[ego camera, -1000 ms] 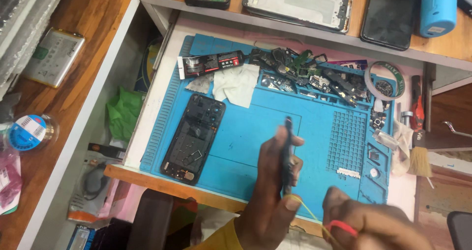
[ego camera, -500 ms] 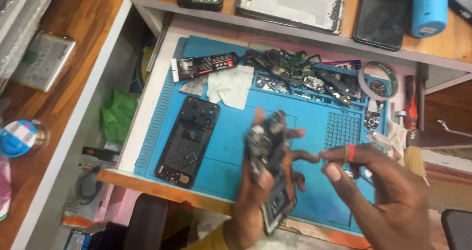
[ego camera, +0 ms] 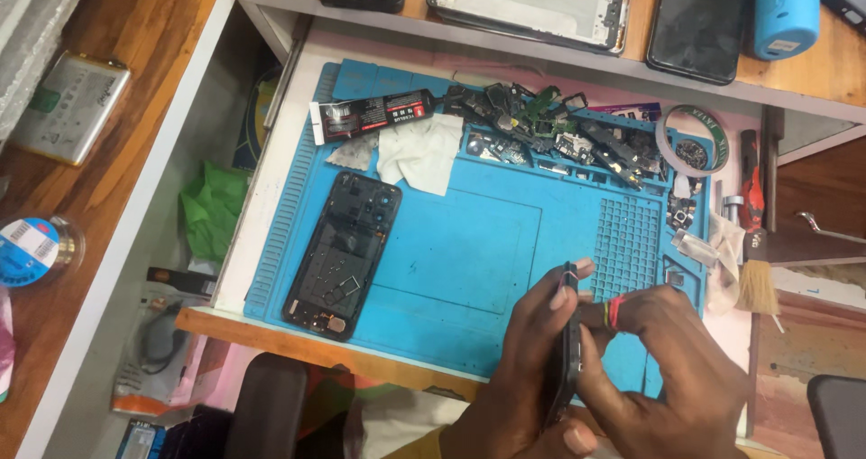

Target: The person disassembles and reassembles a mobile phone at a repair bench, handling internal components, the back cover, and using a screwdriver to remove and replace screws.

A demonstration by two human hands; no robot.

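Both hands meet near the front edge of the surface, toward its right corner, above the blue work mat [ego camera: 469,252]. Between them stands a dark phone body [ego camera: 566,351], turned edge-on so only its thin side shows. Its long axis runs from the front edge away toward the back, tipped a little upward at the far end.

The left hand [ego camera: 523,378] grips the phone body from the left side, thumb low near the front edge and fingertips [ego camera: 561,295] pressed at the upper end. The right hand [ego camera: 663,373] closes on it from the right, fingers curled against its flank; a red band shows on one finger. Neither hand is nearer than the other: the phone body lies straight between them, touching both.

Well apart to the left, a second opened phone frame [ego camera: 343,252] lies flat on the mat, long axis likewise front to back. A heap of small parts [ego camera: 559,130] sits along the mat's back edge, beside a crumpled white cloth [ego camera: 419,152].
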